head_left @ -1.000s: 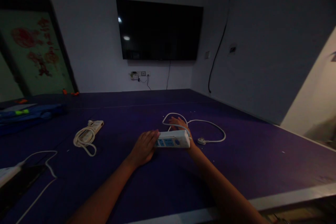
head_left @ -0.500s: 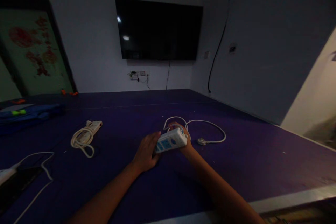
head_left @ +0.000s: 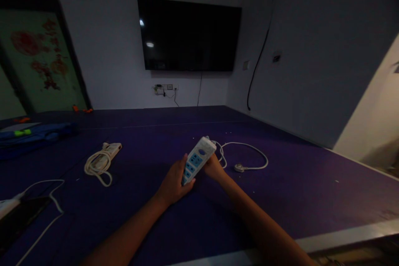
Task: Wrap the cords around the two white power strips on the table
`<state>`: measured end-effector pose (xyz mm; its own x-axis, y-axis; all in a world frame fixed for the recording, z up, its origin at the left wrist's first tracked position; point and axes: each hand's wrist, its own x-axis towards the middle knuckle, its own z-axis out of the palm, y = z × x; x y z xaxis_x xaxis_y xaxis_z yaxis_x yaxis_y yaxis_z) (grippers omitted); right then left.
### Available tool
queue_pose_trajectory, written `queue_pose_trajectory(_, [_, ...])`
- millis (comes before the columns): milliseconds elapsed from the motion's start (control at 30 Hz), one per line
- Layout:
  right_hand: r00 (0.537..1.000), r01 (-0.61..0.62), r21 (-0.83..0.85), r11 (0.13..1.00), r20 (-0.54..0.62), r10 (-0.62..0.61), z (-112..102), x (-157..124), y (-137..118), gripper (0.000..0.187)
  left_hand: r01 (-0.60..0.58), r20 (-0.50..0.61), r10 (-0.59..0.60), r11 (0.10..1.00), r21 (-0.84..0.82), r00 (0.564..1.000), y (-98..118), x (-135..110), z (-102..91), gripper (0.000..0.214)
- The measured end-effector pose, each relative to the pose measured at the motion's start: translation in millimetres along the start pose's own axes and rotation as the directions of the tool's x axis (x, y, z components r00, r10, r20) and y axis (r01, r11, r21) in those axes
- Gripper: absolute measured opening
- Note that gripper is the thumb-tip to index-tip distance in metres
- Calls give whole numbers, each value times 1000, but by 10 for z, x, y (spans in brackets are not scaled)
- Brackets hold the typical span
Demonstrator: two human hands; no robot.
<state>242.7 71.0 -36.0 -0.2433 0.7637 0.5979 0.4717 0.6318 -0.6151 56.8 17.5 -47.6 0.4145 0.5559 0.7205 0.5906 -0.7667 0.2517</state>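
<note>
"Left hand [head_left: 173,182]: what do we hold?"
"The strip [head_left: 197,159], by its near end, slanted over the table [head_left: 299,187]. Our right hand [head_left: 214,168] is behind its far end, grip hidden."
"Beyond?"
"We see a plug [head_left: 239,168], then the TV [head_left: 190,35]."

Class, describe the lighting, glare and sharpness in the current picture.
Head view: dim overall, the far-right wall brighter; head view: two bright spots glare on the dark television; head view: the power strip keeps a clear outline, its fine detail soft.
</note>
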Motion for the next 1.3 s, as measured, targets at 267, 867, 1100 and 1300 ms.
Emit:
queue_pose_trajectory(267, [956,130,-276,952,289,-47,53,-53,-210,24,322,-322,-277,942,96,905,-142,77,-89,74])
queue_pose_trajectory(867, [851,518,-547,657,247,-464,-84,-18,-344,18,158,-5,-184,831,533,983,-230,104,-236,60])
queue_pose_trajectory(1100, [873,462,-450,764,80,-480,-213,-15,-399,24,41,14,-52,898,438,999,-222,105,-270,58])
queue_pose_trajectory(1300, [919,380,-317,869,25,-393,-183,-13,-354,21,22,31,-40,905,425,999,-190,119,-284,71])
